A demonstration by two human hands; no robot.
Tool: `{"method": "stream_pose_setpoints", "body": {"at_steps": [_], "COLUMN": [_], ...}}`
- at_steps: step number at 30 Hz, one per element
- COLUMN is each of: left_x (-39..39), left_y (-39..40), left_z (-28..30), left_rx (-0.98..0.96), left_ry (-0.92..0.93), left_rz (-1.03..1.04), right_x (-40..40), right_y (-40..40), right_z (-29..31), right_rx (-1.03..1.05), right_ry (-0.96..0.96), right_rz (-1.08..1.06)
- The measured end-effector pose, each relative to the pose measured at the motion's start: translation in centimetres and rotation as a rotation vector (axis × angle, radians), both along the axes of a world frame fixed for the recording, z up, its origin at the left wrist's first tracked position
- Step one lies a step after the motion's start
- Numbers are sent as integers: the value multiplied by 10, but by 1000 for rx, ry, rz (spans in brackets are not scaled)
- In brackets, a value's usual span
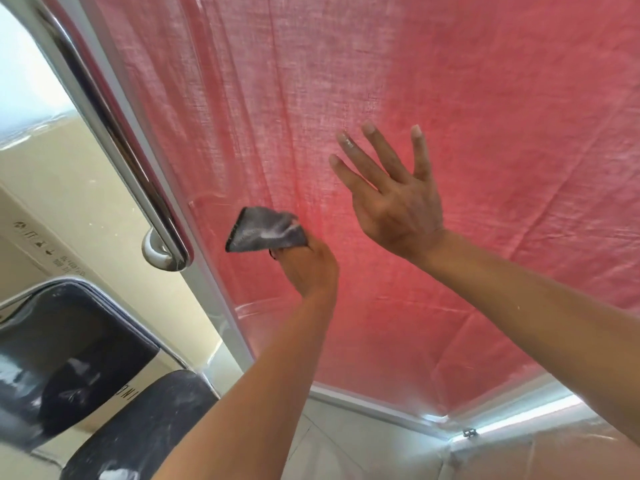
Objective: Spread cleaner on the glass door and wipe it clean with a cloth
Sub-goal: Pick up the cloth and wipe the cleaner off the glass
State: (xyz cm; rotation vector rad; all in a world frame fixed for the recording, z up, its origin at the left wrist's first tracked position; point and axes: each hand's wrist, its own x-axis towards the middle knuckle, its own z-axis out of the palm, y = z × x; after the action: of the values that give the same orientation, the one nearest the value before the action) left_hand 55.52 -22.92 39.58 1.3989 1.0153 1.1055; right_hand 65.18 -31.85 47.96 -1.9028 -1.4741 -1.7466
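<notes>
the left hand (308,268) had its grip pinched on a crumpled grey cloth (265,230) near the smooth glass door (221,188), beside its chrome handle (114,133); the right hand (391,188) was spread flat before woven red fabric (450,81).

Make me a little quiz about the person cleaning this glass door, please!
1. Which hand holds the grey cloth?
2. True or false: the right hand is curled into a fist.
3. What colour is the fabric seen behind the glass door: A) blue B) pink-red C) green?

Key:
1. The left hand grips it.
2. False: its fingers are spread straight.
3. B
</notes>
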Motion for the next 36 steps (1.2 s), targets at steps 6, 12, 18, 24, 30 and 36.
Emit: {"method": "stream_pose_setpoints", "body": {"at_steps": [6,12,18,24,30,36], "left_x": [-6,-16,-22,-31,-4,10], "left_y": [29,80,90,94,69,60], "left_z": [49,100,106,114,107,56], "left_rx": [600,1290,1375,1317,993,452], "left_ry": [-9,267,143,69,-94,-173], "left_rz": [-33,6,-140,-390,-113,108], "right_x": [-2,-12,-13,-10,-8,-5], "right_y": [-1,-1,16,22,22,21], "right_z": [1,5,24,22,22,21], "right_rx": [1,80,16,89,113,82], "right_ry": [21,129,111,97,26,-11], "right_rz": [41,164,157,64,32,-8]}}
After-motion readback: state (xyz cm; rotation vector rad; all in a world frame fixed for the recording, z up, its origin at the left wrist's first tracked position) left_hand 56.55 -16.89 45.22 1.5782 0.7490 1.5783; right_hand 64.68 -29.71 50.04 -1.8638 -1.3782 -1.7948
